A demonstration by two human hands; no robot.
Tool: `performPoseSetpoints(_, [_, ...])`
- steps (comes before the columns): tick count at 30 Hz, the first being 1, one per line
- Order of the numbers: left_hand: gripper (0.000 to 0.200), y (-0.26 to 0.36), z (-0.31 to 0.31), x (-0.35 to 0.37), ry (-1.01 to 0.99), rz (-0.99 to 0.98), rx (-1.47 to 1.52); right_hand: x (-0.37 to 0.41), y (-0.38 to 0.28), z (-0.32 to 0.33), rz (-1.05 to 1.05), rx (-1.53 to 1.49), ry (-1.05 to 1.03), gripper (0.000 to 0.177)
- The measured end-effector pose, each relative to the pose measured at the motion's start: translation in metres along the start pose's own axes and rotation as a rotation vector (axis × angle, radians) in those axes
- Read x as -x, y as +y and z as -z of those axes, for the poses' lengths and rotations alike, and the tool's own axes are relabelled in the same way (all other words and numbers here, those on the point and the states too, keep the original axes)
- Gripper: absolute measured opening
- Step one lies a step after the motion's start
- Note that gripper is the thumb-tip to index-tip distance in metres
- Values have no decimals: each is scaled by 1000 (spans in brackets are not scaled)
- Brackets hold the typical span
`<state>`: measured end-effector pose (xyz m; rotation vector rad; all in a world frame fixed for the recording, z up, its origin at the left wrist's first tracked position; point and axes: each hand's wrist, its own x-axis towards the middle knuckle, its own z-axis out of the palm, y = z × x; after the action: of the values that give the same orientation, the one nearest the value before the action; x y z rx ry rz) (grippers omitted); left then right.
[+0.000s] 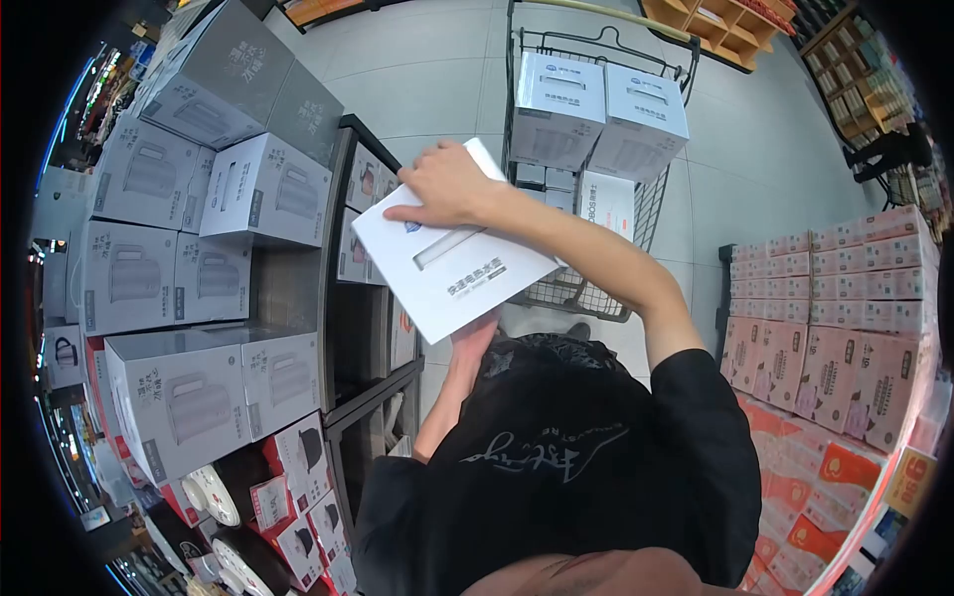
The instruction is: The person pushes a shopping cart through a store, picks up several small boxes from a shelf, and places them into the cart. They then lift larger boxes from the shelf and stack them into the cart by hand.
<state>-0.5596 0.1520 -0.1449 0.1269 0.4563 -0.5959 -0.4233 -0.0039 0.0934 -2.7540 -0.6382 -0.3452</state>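
A white electric kettle box (477,260) with a slot handle and printed lettering is tilted in front of my body. Across its far edge lies my right hand (447,187), thumb on the top face and fingers over the edge. My left hand (475,336) grips the box from below at the near side, most of its fingers hidden behind it. Beyond the box stands a wire shopping cart (644,214), in which two similar kettle boxes (558,104) sit side by side, with a smaller white box (606,202) nearer to me.
At left, a dark shelf (290,283) bears stacked grey-white kettle boxes (149,270). Red-and-white boxes (298,467) and round cookware (243,561) sit lower down. Pink cartons (845,372) are piled at right. Tiled floor (417,84) runs between, and a person's dark-clothed leg (884,151) shows far right.
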Motion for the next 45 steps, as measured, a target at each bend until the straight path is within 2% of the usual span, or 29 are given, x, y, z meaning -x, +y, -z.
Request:
performPoseSetpoints(1, [49,-9,-11,-8,-83,52,-103,13,18,3,-68,3,6,61])
performPoseSetpoints(5, [69,-40,-23,-61,-98,190,-266,61,87,9,-316,50,0,58])
performPoseSetpoints(6, [73,-46,-23,-74,-65,241,-302,72,103,7,-372,73,-8,58])
performPoseSetpoints(7, [88,-51,-23,-83,-57,247,-385,81,116,4,-419,76,0,59])
performPoseSetpoints(10, [102,-66,-34,-101,192,379,-159,102,152,-7,-531,101,11,62])
performPoseSetpoints(11, [114,-71,-26,-110,136,374,-250,107,164,-12,-558,114,1,62])
performPoseSetpoints(14, [103,-74,-15,-137,191,485,-249,115,189,-25,-639,113,-46,62])
performPoseSetpoints(15, [107,-76,-12,-144,178,500,-316,116,194,-31,-664,108,-68,62])
performPoseSetpoints(18, [104,-72,4,-169,207,505,-309,110,212,-50,-715,114,-121,64])
performPoseSetpoints(21, [102,-68,7,-191,164,467,-334,99,229,-66,-721,137,-109,64])
performPoseSetpoints(24, [98,-65,5,-196,316,388,-315,90,235,-78,-719,119,-99,64])
performPoseSetpoints(29, [94,-52,12,-209,321,332,-283,82,242,-103,-680,99,10,63])
performPoseSetpoints(33, [93,-46,13,-209,364,326,-288,81,246,-114,-709,105,2,63])
performPoseSetpoints(36, [94,-52,18,-212,228,247,-222,77,244,-110,-723,106,-26,62])
performPoseSetpoints(38, [96,-48,16,-216,300,262,-230,70,242,-108,-749,116,-66,59])
performPoseSetpoints(41, [98,-53,8,-229,334,290,-249,85,253,-113,-715,153,103,47])
performPoseSetpoints(42, [98,-56,5,-234,336,291,-249,80,245,-113,-668,133,226,36])
performPoseSetpoints(44, [98,-65,2,-235,358,281,-209,83,231,-107,-423,172,419,35])
performPoseSetpoints(45, [98,-65,0,-237,340,276,-213,82,226,-105,-414,136,414,36])
